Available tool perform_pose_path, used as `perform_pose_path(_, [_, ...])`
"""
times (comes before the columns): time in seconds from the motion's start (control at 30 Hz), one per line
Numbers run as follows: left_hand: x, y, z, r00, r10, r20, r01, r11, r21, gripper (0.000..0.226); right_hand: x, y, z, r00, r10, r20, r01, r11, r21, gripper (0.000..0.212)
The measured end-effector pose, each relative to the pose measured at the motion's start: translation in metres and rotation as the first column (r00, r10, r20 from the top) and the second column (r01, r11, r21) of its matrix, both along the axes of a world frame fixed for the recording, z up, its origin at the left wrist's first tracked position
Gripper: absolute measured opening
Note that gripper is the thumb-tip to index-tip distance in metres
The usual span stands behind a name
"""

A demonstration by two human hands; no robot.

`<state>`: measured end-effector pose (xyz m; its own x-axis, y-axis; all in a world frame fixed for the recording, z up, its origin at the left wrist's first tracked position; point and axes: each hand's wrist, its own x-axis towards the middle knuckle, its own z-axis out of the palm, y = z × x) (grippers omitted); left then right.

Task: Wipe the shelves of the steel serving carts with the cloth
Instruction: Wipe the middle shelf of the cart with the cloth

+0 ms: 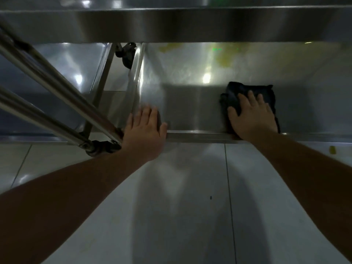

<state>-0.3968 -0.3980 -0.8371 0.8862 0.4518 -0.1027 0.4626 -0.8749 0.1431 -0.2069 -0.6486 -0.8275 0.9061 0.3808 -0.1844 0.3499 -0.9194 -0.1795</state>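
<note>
R hand [253,119] flat on crumpled dark cloth [266,92], shiny steel shelf [190,103]

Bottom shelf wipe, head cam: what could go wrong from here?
1. The right hand presses the dark cloth flat at the near edge of the shelf, while the yellowish smears lie farther back under the upper shelf. They could be missed.
2. Reaching back there, the forearm may knock that upper shelf's edge.
3. The left hand leans on the shelf corner beside a wheel; on the glossy floor the cart might roll.
</note>
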Motion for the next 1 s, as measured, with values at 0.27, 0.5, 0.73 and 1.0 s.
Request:
perform_pose_path(0.27, [0.016,-0.056,0.005,0.995,-0.1,0.022,0.102,0.993,-0.059,0.074,-0.015,0.001,-0.006,0.867,0.498,-0.016,-0.497,0.867,0.022,0.088])
perform_pose_path(0.5, [0.02,-0.065,0.012,0.991,-0.118,0.064,0.119,0.993,-0.007,0.086,-0.019,-0.026,-0.004,0.692,0.721,0.016,-0.721,0.69,0.061,0.075])
perform_pose_path(0.73, [0.01,-0.104,0.033,0.967,-0.24,-0.089,0.234,0.97,-0.068,0.079,-0.056,-0.049,0.016,0.72,0.68,0.142,-0.694,0.71,0.119,0.049])
perform_pose_path(1.0, [-0.058,-0.176,0.096,0.805,-0.337,-0.488,0.309,0.941,-0.14,0.073,-0.148,-0.15,0.07,0.764,0.502,-0.405,-0.579,0.811,-0.088,0.052])
